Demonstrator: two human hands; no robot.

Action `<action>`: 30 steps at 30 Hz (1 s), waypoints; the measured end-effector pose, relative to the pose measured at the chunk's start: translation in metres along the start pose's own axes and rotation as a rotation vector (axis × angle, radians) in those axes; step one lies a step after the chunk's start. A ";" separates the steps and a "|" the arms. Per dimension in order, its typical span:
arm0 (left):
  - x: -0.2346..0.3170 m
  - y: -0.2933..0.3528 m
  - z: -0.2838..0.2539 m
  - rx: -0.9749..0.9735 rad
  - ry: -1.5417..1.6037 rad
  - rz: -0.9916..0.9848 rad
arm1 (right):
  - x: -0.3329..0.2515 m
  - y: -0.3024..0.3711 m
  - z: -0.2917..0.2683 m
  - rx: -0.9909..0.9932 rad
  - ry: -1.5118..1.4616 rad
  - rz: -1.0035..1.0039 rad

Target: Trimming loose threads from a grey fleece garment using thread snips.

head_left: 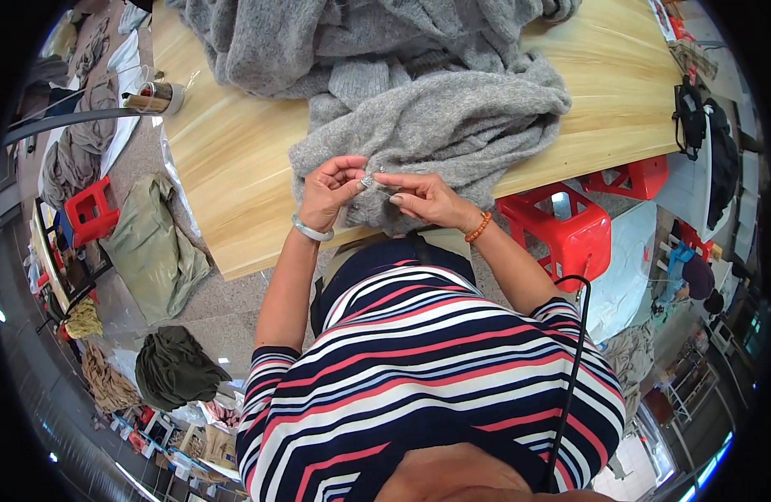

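A large grey knitted garment (435, 109) lies heaped on a light wooden table (235, 159), its lower edge hanging toward me. My left hand (331, 191), with a pale bangle on the wrist, pinches the knit near its front edge. My right hand (425, 199), with an orange bead bracelet, pinches the same spot from the right. Between the fingertips sits a small shiny metal piece (368, 179); which hand grips it I cannot tell. Both hands touch the fabric close together.
A red plastic stool (561, 226) stands right of me under the table edge, another red stool (92, 209) at the left. Olive and dark green cloth bundles (155, 243) lie on the floor. A tape roll (155, 98) sits at the table's left corner.
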State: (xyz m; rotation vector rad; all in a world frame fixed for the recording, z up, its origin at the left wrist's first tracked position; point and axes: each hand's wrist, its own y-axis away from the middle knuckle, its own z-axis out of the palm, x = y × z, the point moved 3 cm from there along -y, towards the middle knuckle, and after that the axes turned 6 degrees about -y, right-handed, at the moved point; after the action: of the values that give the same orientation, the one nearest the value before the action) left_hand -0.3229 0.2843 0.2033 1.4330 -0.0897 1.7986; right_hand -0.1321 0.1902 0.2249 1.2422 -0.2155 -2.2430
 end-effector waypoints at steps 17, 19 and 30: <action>0.001 0.003 0.001 -0.105 0.257 -0.153 | -0.021 0.006 0.014 0.122 0.687 -0.418; 0.002 0.004 0.003 -0.084 0.272 -0.151 | -0.021 0.005 0.008 0.100 0.353 -0.112; 0.015 0.012 0.011 -0.073 -0.017 -0.113 | -0.021 0.015 0.017 0.096 0.457 -0.131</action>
State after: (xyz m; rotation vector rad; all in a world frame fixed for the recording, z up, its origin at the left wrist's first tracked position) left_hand -0.3219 0.2781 0.2247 1.3748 -0.0806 1.6750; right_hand -0.1314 0.1870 0.2551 1.8255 -0.0673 -2.0024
